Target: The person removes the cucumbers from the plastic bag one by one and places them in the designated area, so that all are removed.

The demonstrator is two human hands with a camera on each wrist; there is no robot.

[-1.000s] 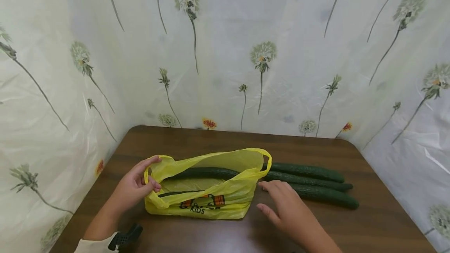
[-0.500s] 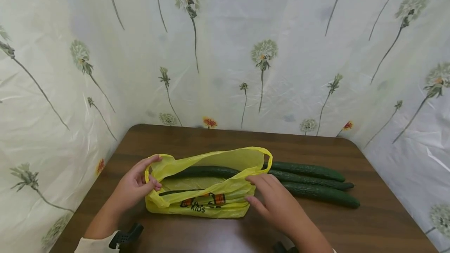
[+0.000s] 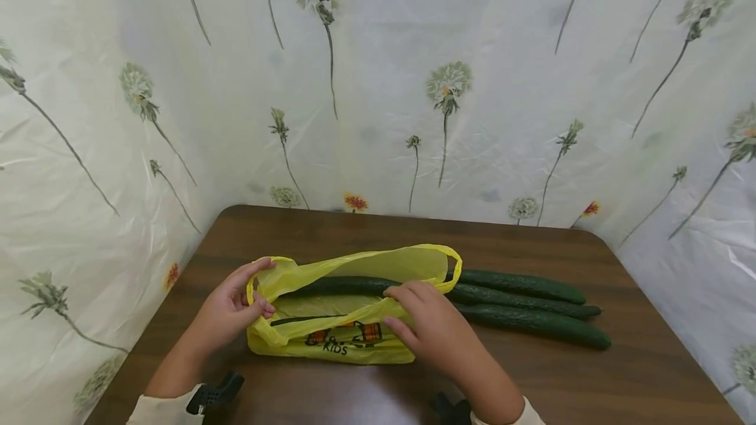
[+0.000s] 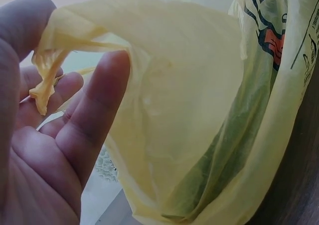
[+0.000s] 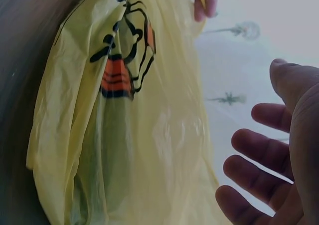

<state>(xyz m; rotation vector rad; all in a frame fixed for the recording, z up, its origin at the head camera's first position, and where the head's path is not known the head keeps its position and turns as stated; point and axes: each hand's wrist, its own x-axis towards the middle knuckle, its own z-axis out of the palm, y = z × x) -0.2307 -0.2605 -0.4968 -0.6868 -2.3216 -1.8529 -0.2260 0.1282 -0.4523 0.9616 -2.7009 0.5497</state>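
A yellow plastic bag (image 3: 274, 347) with black and orange print lies on the table, its mouth spread wide. Inside it a cucumber (image 3: 348, 286) shows along the far side, and a thin dark green strip (image 3: 304, 320) shows near the front edge. My left hand (image 3: 227, 307) holds the bag's left handle; in the left wrist view the handle (image 4: 50, 80) runs between thumb and fingers. Over the front right of the bag hovers my right hand (image 3: 434, 330), fingers loosely bent and holding nothing. In the right wrist view its fingers (image 5: 254, 142) stand apart from the bag.
Three cucumbers (image 3: 543, 325) lie side by side to the right of the bag, their left ends hidden by the bag and my right hand. The brown wooden table (image 3: 331, 228) meets a flower-printed sheet (image 3: 378, 117) at its back and sides.
My right hand has moved left, from beside the cucumbers to over the bag's front right. My left hand keeps its hold on the handle. The view has tilted slightly.
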